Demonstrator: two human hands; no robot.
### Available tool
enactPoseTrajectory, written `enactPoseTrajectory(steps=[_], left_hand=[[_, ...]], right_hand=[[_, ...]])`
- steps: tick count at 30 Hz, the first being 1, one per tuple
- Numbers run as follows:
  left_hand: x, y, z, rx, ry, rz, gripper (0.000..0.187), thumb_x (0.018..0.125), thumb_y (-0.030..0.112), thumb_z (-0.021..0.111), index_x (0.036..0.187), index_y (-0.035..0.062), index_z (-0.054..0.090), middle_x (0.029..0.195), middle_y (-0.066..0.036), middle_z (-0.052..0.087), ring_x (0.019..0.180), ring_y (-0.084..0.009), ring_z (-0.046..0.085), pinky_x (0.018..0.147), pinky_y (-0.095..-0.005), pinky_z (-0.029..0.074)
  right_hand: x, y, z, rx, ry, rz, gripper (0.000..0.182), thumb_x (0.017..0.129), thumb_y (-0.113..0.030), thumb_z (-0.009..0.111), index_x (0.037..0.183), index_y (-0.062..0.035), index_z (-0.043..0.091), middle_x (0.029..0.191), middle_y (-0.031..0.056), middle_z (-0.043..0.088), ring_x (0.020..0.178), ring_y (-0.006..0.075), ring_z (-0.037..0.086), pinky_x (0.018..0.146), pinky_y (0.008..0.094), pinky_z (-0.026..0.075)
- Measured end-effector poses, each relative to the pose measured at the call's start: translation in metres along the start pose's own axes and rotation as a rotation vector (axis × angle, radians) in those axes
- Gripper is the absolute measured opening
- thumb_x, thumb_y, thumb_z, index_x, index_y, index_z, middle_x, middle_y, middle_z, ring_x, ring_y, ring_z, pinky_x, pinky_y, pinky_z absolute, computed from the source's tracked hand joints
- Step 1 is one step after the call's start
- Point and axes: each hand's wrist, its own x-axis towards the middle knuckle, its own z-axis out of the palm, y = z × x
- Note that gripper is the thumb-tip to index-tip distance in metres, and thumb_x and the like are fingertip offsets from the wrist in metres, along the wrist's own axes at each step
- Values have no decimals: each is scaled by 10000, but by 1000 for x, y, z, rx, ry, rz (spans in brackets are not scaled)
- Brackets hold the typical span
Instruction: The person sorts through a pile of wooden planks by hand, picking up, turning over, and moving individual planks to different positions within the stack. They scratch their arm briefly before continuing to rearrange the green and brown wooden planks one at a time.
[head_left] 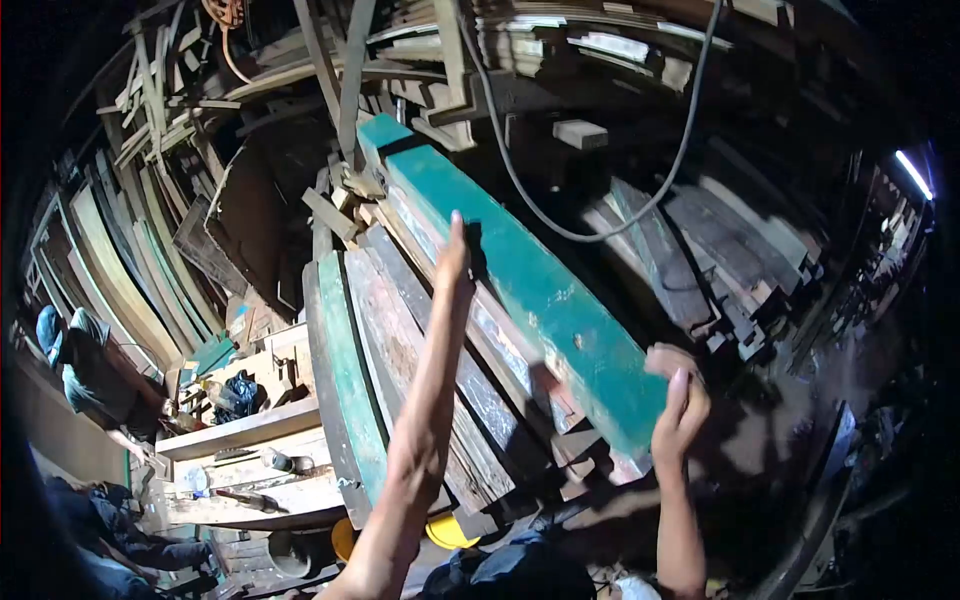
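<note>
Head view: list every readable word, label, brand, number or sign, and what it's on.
None readable.
Green-painted timber beam: only scuffs and pale marks, no legible lettering.
Stacked boards: wear and flaking paint, no legible lettering.
Black plastic bag and small items on the pale wooden bench: too small and blurred to tell whether they carry any print.

Your long beam (540, 285): teal green on top, scuffed with pale flecks, a dark band crossing near its far end
Your leftmost green plank (350, 365): lighter green, mottled
Your looping cable (605, 238): plain grey
Your crumpled bag (238, 393): black
Your tube light (914, 175): violet-white
</note>
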Motion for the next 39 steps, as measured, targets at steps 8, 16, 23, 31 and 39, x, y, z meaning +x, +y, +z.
enactPoseTrajectory(steps=[8,16,23,31,39], left_hand=[[16,-16,9,565,149,466,637,1012,439,497,1413,-54,452,1376,-366,488,1292,-460,493,1091,-435,376],[10,-41,45,633,247,638,583,1031,428,456,1376,-40,469,1500,-399,276,1436,-498,247,1185,-480,221],[32,-57,80,676,327,650,630,952,453,590,1349,-30,514,1488,-431,249,1421,-537,241,1179,-514,231],[24,-53,57,629,193,636,730,922,473,624,1388,-58,440,1463,-459,249,1375,-573,286,1165,-523,271],[-92,-53,-146,832,25,694,516,938,305,652,1348,19,522,1332,-222,574,1251,-387,541,1057,-432,413]], right_hand=[[30,84,36,87,-140,62,342,1042,-187,398,1098,12,671,1150,145,683,1093,288,633,982,389,458],[2,41,45,-215,-417,-215,441,968,-380,487,1055,6,683,1134,164,666,1098,359,609,978,457,457],[15,73,57,-270,-361,-216,464,962,-412,534,1108,1,687,1188,166,668,1125,376,626,974,450,483],[6,76,61,-207,-365,-168,395,1006,-313,488,1148,10,666,1215,187,671,1188,383,613,1033,454,447],[-12,60,40,-271,-346,-71,273,1023,-98,458,1155,42,652,1259,174,654,1194,319,608,1023,397,443]])
